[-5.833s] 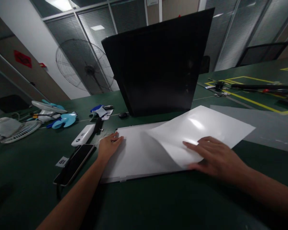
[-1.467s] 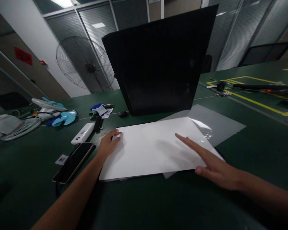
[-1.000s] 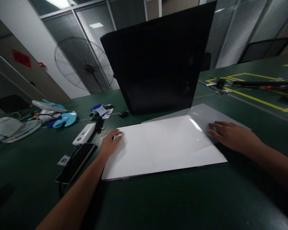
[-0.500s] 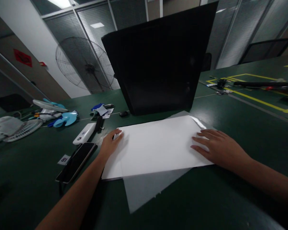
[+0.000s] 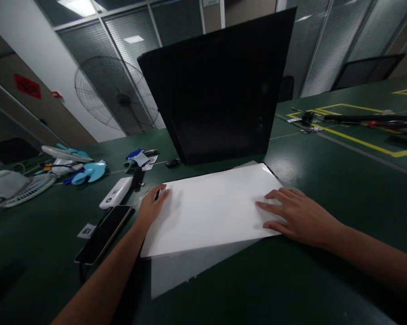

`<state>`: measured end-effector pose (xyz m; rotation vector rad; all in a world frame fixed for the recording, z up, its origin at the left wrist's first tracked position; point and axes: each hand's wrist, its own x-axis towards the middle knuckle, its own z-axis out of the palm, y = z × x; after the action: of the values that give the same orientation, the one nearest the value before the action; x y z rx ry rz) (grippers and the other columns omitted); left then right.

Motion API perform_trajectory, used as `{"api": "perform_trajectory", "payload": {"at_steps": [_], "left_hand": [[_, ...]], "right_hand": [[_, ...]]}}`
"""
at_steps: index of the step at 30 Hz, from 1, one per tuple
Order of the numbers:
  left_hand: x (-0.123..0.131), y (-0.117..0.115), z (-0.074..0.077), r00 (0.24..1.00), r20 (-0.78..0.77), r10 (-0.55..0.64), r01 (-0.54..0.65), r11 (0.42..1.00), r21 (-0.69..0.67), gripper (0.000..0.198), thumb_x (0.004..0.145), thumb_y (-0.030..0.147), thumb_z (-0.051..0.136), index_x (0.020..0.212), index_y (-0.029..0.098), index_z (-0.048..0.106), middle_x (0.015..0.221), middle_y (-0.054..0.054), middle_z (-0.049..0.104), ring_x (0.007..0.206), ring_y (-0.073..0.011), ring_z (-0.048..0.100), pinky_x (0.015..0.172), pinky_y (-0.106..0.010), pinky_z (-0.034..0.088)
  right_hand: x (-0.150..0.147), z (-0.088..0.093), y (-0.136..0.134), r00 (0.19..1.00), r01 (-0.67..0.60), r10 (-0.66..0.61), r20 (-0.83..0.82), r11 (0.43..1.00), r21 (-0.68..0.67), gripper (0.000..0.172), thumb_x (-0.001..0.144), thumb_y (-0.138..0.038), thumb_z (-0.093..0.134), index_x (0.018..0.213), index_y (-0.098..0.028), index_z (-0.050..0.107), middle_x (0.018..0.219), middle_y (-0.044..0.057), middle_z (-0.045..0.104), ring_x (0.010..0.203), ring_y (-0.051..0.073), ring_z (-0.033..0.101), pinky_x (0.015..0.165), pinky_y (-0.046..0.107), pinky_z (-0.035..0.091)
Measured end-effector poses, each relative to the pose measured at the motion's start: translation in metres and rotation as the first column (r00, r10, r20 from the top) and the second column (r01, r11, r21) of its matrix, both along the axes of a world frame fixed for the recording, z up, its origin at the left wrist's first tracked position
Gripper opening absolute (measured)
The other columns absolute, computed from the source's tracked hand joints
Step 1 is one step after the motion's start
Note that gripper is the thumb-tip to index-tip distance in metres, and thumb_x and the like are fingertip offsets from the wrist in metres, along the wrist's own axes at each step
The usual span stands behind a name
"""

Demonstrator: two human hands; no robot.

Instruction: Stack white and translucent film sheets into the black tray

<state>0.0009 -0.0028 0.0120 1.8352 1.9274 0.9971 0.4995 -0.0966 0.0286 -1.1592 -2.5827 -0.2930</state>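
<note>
bare left hand at left edge of flat white rectangular sheet on dark green tabletop, can't tell if gripping, bare right hand loosely spread on right end, thin translucent film jutting from under near edge, black panel standing behind

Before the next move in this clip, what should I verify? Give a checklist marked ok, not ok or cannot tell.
1. Left hand at the left end of the white rectangular paper: ok.
2. Right hand at the paper's right end, fingers spread: ok.
3. Translucent plastic sheet lined up with the paper: not ok, it juts out askew past the near edge.
4. Whether that sheet lies over or under the paper: cannot tell.
5. Black flat phone apart from the paper: ok.
</note>
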Motion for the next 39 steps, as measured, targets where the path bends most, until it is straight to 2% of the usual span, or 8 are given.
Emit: {"api": "perform_trajectory", "payload": {"at_steps": [8, 15, 18, 22, 28, 33, 36, 39], "left_hand": [[0.0, -0.001, 0.001, 0.999, -0.028, 0.016, -0.017, 1.0, -0.019, 0.052, 0.095, 0.05, 0.063, 0.136, 0.018, 0.072, 0.15, -0.014, 0.071, 0.144, -0.0327, 0.063, 0.127, -0.05, 0.041], [0.001, -0.001, 0.0, 0.997, -0.079, 0.021, -0.022, 1.0, -0.011, 0.05, 0.085, 0.035, 0.076, 0.133, 0.02, 0.074, 0.151, -0.012, 0.07, 0.144, -0.0326, 0.064, 0.129, -0.049, 0.041], [0.0, 0.0, -0.001, 0.996, -0.092, 0.018, -0.018, 1.0, 0.004, 0.048, 0.086, 0.036, 0.076, 0.131, 0.021, 0.075, 0.152, -0.012, 0.07, 0.143, -0.0321, 0.064, 0.129, -0.049, 0.041], [-0.001, 0.002, -0.003, 0.995, -0.104, 0.012, -0.011, 1.0, 0.013, 0.049, 0.087, 0.041, 0.075, 0.131, 0.019, 0.075, 0.152, -0.014, 0.069, 0.142, -0.0325, 0.064, 0.129, -0.049, 0.041], [0.0, 0.0, -0.001, 0.994, -0.108, 0.002, -0.003, 1.0, 0.0, 0.048, 0.093, 0.046, 0.068, 0.131, 0.018, 0.075, 0.152, -0.013, 0.07, 0.142, -0.0324, 0.065, 0.128, -0.05, 0.042], [0.001, -0.001, 0.002, 0.993, -0.12, -0.004, 0.003, 1.0, -0.011, 0.048, 0.087, 0.039, 0.073, 0.131, 0.021, 0.076, 0.153, -0.011, 0.069, 0.142, -0.0315, 0.065, 0.129, -0.049, 0.041], [0.001, -0.001, 0.003, 0.992, -0.128, 0.0, -0.001, 1.0, -0.007, 0.047, 0.087, 0.038, 0.072, 0.131, 0.022, 0.077, 0.154, -0.01, 0.069, 0.142, -0.0315, 0.065, 0.129, -0.049, 0.041], [0.001, -0.001, 0.002, 0.991, -0.133, -0.005, 0.005, 1.0, -0.001, 0.043, 0.088, 0.04, 0.071, 0.128, 0.023, 0.079, 0.155, -0.009, 0.068, 0.142, -0.032, 0.065, 0.129, -0.05, 0.041]], "right_hand": [[-0.006, 0.007, -0.005, 0.996, -0.085, 0.085, 0.013, 0.996, -0.028, 0.055, 0.105, -0.061, 0.057, 0.147, -0.029, 0.07, 0.129, 0.015, 0.07, 0.11, 0.032, 0.069, 0.09, 0.052, 0.059], [-0.002, 0.006, -0.003, 0.994, -0.111, 0.11, -0.013, 0.991, -0.08, 0.055, 0.104, -0.06, 0.058, 0.147, -0.027, 0.07, 0.131, 0.015, 0.07, 0.11, 0.033, 0.07, 0.094, 0.055, 0.058], [0.001, 0.007, -0.002, 0.981, -0.193, 0.189, -0.049, 0.976, -0.098, 0.062, 0.101, -0.06, 0.064, 0.156, -0.03, 0.063, 0.145, 0.015, 0.066, 0.124, 0.036, 0.067, 0.102, 0.059, 0.056], [0.004, 0.005, 0.0, 0.95, -0.311, 0.3, -0.087, 0.936, -0.167, 0.082, 0.096, -0.061, 0.073, 0.169, -0.036, 0.045, 0.167, 0.012, 0.05, 0.147, 0.039, 0.054, 0.117, 0.066, 0.047], [0.006, -0.005, 0.004, 0.968, -0.251, 0.234, -0.091, 0.917, -0.31, 0.074, 0.101, -0.059, 0.068, 0.169, -0.042, 0.043, 0.17, 0.007, 0.046, 0.152, 0.039, 0.049, 0.121, 0.067, 0.045], [0.007, -0.007, 0.005, 0.977, -0.211, 0.185, -0.104, 0.895, -0.393, 0.075, 0.101, -0.063, 0.067, 0.169, -0.044, 0.042, 0.173, 0.005, 0.042, 0.157, 0.04, 0.044, 0.126, 0.07, 0.038], [0.005, -0.005, 0.004, 0.973, -0.228, 0.19, -0.133, 0.89, -0.394, 0.077, 0.101, -0.061, 0.069, 0.17, -0.042, 0.041, 0.174, 0.006, 0.04, 0.158, 0.039, 0.041, 0.129, 0.068, 0.035], [0.002, -0.001, 0.001, 0.972, -0.232, 0.206, -0.109, 0.904, -0.36, 0.08, 0.1, -0.059, 0.069, 0.171, -0.04, 0.039, 0.174, 0.008, 0.04, 0.157, 0.039, 0.043, 0.126, 0.069, 0.04]]}}
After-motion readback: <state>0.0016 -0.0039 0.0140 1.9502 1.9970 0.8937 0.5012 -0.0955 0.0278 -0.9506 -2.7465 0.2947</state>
